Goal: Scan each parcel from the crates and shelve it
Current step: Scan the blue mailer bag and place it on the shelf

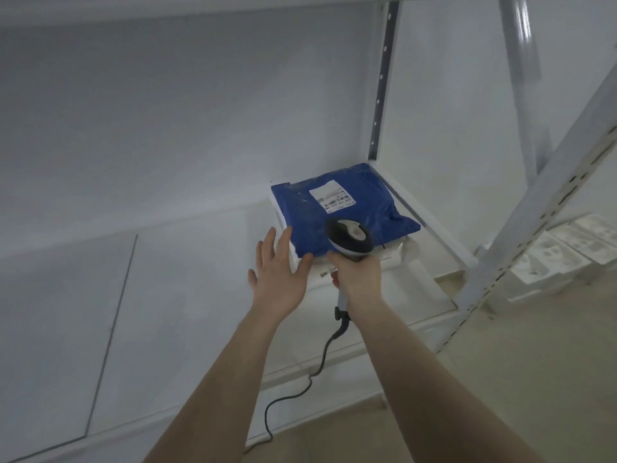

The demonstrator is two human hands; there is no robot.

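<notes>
Blue parcel lies flat on white shelf, back R corner by upright, label up, atop a white parcel. L hand spread flat, fingertips at blue parcel's near edge. R hand wrapped round scanner handle, head over parcel; cable hangs down.

White shelf carries a blue parcel atop a white parcel.

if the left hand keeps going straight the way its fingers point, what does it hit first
Most likely the near left edge of the blue parcel on the shelf. The left hand is open, fingertips already at or just short of that edge; depth is hard to judge.
</notes>
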